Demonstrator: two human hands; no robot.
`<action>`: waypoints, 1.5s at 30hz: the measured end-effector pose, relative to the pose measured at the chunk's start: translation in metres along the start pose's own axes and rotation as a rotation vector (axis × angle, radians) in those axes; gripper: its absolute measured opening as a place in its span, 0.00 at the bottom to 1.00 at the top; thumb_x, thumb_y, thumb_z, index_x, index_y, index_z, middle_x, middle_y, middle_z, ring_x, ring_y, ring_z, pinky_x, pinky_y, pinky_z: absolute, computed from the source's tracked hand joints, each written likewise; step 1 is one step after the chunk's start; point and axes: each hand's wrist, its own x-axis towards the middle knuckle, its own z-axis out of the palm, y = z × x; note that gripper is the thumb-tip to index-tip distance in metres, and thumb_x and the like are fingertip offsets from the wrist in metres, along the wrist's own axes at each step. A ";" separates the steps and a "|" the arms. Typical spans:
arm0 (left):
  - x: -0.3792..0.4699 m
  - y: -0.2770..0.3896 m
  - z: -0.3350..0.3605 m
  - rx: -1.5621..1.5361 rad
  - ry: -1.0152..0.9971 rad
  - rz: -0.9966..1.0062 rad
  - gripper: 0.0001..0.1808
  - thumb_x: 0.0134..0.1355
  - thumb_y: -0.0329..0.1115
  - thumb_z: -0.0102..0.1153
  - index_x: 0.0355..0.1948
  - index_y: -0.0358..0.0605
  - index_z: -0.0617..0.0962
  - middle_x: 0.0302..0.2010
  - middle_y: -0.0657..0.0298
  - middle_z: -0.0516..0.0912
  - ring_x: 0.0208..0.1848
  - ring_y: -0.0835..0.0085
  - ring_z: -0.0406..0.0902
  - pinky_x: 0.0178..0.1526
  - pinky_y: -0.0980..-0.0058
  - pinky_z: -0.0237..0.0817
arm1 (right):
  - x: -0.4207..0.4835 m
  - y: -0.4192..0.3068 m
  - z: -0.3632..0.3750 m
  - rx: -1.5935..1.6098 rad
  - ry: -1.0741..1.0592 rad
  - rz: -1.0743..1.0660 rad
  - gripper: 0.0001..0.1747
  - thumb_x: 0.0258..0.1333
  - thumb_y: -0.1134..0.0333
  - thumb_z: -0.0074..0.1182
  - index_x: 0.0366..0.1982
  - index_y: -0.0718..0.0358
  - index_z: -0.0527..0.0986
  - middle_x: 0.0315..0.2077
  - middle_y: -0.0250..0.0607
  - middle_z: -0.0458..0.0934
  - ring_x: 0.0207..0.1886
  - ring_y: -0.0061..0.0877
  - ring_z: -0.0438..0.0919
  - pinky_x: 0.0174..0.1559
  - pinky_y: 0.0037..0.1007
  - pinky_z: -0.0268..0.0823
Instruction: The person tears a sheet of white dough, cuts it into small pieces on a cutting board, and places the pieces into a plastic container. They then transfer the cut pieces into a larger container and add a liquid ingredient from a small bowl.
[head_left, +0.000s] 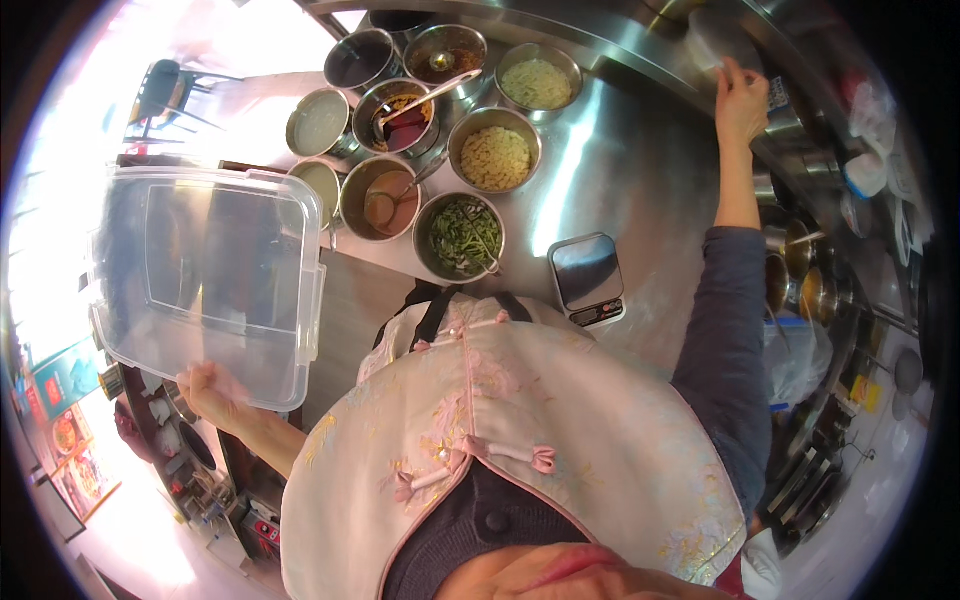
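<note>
My left hand (217, 397) grips the lower edge of a large clear plastic lid (225, 247) with clip flaps, tilted up at the left. Out at the upper right, my right hand (741, 105) is stretched far from my body. Its fingertips pinch the near edge of a round, pale translucent thing (716, 45), blurred, perhaps a plastic bowl or lid. Between my hands stands a group of steel pots. One holds green chopped vegetables (459, 234), another pale yellow crumbled food (495, 157). A ladle (431, 97) rests in a pot of dark red sauce (409, 127).
A digital kitchen scale (589, 277) lies on the steel counter (652, 180) near my chest. A raised steel ledge (600, 37) borders the counter's far side. At right are pans (817, 292) and a plastic bag (795, 360). A chair (165, 97) stands beyond the counter.
</note>
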 end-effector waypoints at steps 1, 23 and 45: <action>0.000 -0.001 -0.003 -0.002 0.011 -0.009 0.08 0.46 0.20 0.52 0.24 0.46 0.69 0.29 0.70 0.67 0.35 0.77 0.68 0.43 0.79 0.60 | 0.001 0.002 0.000 0.015 -0.010 0.023 0.16 0.55 0.52 0.61 0.48 0.36 0.78 0.43 0.35 0.75 0.46 0.37 0.77 0.39 0.44 0.72; 0.059 -0.008 0.001 -0.207 -0.132 -0.098 0.11 0.44 0.19 0.53 0.21 0.47 0.67 0.27 0.70 0.66 0.35 0.75 0.67 0.44 0.77 0.59 | -0.213 -0.097 -0.132 0.385 -0.215 0.242 0.12 0.60 0.64 0.58 0.44 0.58 0.81 0.37 0.42 0.79 0.35 0.32 0.79 0.40 0.33 0.71; 0.204 -0.063 0.058 -0.146 -0.884 -0.397 0.12 0.44 0.18 0.53 0.26 0.47 0.67 0.23 0.68 0.67 0.22 0.78 0.65 0.25 0.83 0.60 | -0.440 -0.273 -0.301 0.269 -0.256 0.674 0.09 0.59 0.69 0.58 0.40 0.63 0.80 0.33 0.42 0.80 0.34 0.30 0.81 0.36 0.31 0.71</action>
